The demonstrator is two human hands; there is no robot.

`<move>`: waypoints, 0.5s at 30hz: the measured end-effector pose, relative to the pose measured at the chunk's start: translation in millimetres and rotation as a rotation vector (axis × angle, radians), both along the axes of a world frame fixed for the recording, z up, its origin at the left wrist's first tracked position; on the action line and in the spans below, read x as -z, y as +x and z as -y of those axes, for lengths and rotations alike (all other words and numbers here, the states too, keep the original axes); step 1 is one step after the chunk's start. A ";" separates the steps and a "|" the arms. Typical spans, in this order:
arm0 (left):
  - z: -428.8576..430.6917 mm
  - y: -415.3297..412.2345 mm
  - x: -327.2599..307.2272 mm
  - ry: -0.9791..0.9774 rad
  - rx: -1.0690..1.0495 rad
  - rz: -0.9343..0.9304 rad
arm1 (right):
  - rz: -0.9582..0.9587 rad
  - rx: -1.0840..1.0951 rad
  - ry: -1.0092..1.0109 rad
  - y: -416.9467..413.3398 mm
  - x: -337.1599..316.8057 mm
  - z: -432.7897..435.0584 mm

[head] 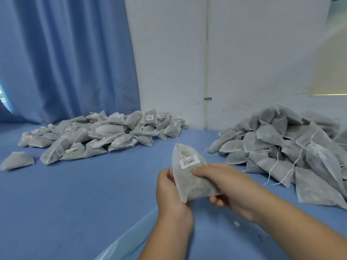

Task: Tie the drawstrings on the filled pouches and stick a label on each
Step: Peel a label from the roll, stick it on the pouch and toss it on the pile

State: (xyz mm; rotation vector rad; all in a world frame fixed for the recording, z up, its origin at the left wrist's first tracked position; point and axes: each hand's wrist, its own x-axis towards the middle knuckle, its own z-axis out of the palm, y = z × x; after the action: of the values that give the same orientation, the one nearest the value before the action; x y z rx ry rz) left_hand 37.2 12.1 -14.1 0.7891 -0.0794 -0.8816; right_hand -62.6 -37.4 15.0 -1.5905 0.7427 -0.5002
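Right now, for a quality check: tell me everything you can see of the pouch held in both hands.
The pouch is a greyish-white, thin fabric-like bag, bulging with contents that show faintly through. Its narrowed top points up and away. A white barcode label sits on its upper face. The left hand grips its left edge; the right hand holds its right side, thumb below the label.
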 end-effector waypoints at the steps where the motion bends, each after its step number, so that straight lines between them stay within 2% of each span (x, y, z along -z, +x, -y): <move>1: 0.4 4.9 0.7 -0.001 -0.032 -0.038 | -0.009 -0.021 0.025 13.5 -6.1 2.5; 3: 0.7 12.4 0.6 0.002 -0.107 -0.087 | 0.118 -0.050 0.140 44.6 -24.8 8.5; 5: 0.3 16.6 -0.8 -0.001 -0.141 -0.115 | 0.395 -0.087 0.224 75.4 -49.1 20.7; 7: -0.5 19.5 -0.4 0.006 -0.139 -0.091 | 0.633 -0.031 0.246 95.9 -69.7 35.9; 8: -0.6 19.8 0.3 0.006 -0.131 -0.071 | 0.676 0.015 0.240 101.4 -73.4 43.9; 11: 0.9 18.4 -1.1 -0.023 -0.094 -0.005 | 0.619 0.075 0.146 100.2 -60.8 56.6; 15: 8.2 10.3 -2.1 -0.015 -0.054 0.125 | 0.325 0.152 -0.009 74.8 -13.2 58.3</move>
State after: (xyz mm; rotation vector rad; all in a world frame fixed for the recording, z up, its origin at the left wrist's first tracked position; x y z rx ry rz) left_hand 47.5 3.9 -12.1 0.8278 -0.1737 -0.7798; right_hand 12.2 -95.7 28.2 -1.4212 0.6149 -0.8513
